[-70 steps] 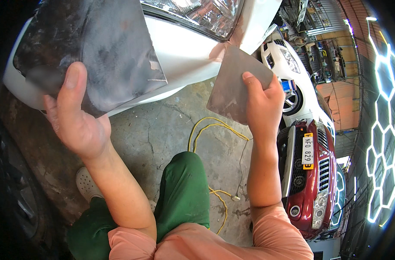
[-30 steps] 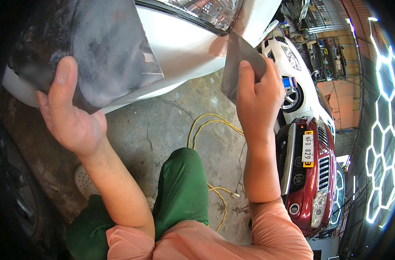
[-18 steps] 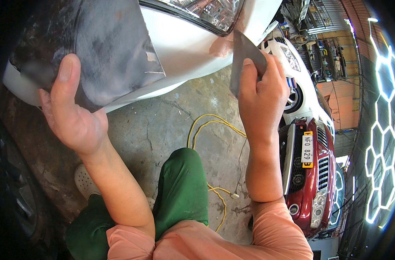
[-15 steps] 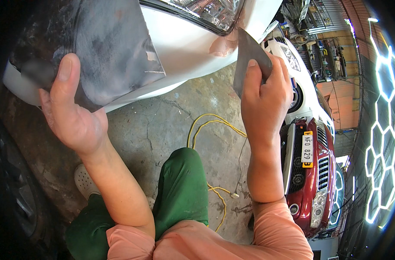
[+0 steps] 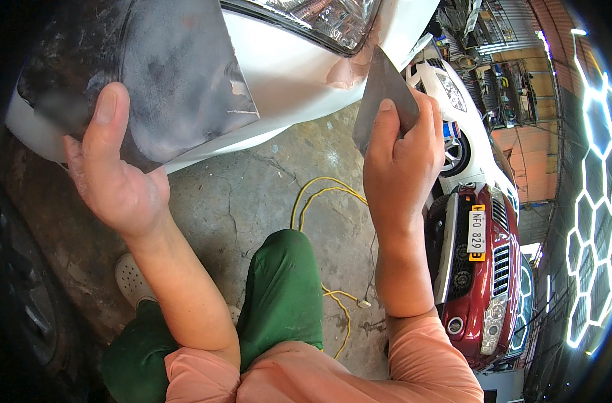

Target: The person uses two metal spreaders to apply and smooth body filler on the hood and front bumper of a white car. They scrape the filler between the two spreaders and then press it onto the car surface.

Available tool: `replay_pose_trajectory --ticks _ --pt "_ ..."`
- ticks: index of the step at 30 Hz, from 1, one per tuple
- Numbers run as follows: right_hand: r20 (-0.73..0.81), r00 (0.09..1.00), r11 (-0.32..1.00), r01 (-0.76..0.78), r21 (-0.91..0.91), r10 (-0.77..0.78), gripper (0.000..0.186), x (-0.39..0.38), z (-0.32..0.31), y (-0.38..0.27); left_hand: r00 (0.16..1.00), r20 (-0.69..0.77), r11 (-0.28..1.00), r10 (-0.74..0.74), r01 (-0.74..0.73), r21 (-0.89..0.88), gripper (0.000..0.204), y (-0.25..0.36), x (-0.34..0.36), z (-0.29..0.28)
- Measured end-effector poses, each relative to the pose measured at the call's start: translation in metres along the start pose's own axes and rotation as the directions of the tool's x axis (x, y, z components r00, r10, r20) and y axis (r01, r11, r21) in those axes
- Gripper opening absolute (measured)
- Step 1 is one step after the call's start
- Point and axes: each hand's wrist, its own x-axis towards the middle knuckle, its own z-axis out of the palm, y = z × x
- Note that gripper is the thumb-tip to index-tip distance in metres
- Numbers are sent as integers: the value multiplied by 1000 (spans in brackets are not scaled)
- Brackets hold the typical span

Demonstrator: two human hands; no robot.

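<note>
My left hand (image 5: 121,178) holds a large grey board (image 5: 185,74) smeared with filler by its near edge, thumb on top and the other fingers mostly hidden under it. In my right hand (image 5: 403,158) is a thin dark grey putty spreader (image 5: 381,91), pinched between thumb and fingers with its narrow tip pointing away from me. Just left of that tip, a pinkish-brown filler patch (image 5: 346,72) marks the white car bumper (image 5: 279,67) below the headlight (image 5: 329,23). The spreader's tip overlaps the bumper in view; I cannot tell whether it touches.
A yellow cord (image 5: 319,180) loops over the cracked concrete floor (image 5: 212,195) beyond my green-trousered knee (image 5: 282,275). To the right stand a dark red car (image 5: 491,289) and a white car (image 5: 477,154). A dark tyre (image 5: 30,295) lies at the left edge.
My right hand has drawn slightly left and toward me with the spreader, which has turned to show more of its flat face. The board and my left hand have barely shifted.
</note>
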Motion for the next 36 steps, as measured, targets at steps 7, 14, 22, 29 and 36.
replay_pose_trajectory --ticks 7,14,22,29,36 --pt "12 1000 1000 -6 -13 6 18 -2 0 7 999 8 999 -37 37 9 47 5 -2 3" --pt "91 975 955 -217 202 203 15 -23 -1 20 999 9 999 -42 42 -14 47 1 -2 -1" --pt "144 984 963 -134 232 102 13 -17 7 31 999 -13 999 -31 31 -29 48 4 -2 4" --pt "-17 993 986 -110 123 113 15 -20 8 27 999 11 997 -44 43 62 58 4 0 4" --pt "263 691 357 -616 703 674 19 -43 -14 10 993 52 992 -104 100 73 69 7 -2 5"
